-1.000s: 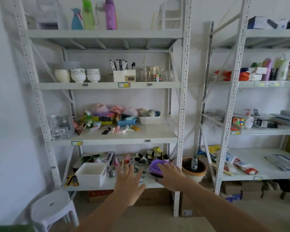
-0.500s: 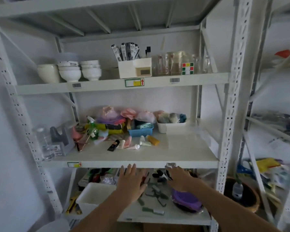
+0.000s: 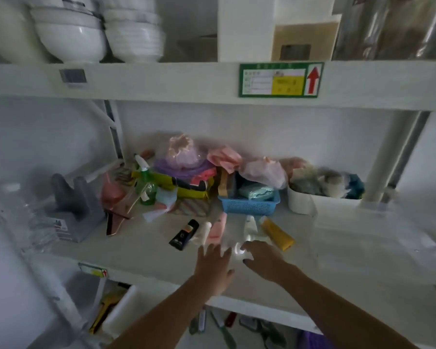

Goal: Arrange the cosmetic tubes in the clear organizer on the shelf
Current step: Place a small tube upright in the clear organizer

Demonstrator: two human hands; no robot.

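Observation:
Several cosmetic tubes lie loose on the white middle shelf [image 3: 141, 245]: a black tube [image 3: 183, 234], a cream tube [image 3: 201, 232], a pink tube [image 3: 217, 226], a white tube [image 3: 250, 225] and a yellow tube [image 3: 277, 233]. A clear organizer [image 3: 23, 215] stands blurred at the shelf's far left, with a grey holder [image 3: 73, 205] beside it. My left hand [image 3: 213, 268] hovers open just in front of the tubes, fingers spread. My right hand [image 3: 264, 258] is open beside it, fingertips close to a small white tube [image 3: 238, 249], not gripping it.
Behind the tubes sit a blue basket [image 3: 249, 204], a green spray bottle [image 3: 146, 183], bagged items and a white bin [image 3: 302, 204]. Bowls [image 3: 71, 39] and a white box [image 3: 244, 28] stand on the shelf above. The lower shelf holds tools and a white tub [image 3: 121, 313].
The view has closed in on the middle shelf. Both hands rose from the lower shelf's level to just in front of the tubes, still holding nothing.

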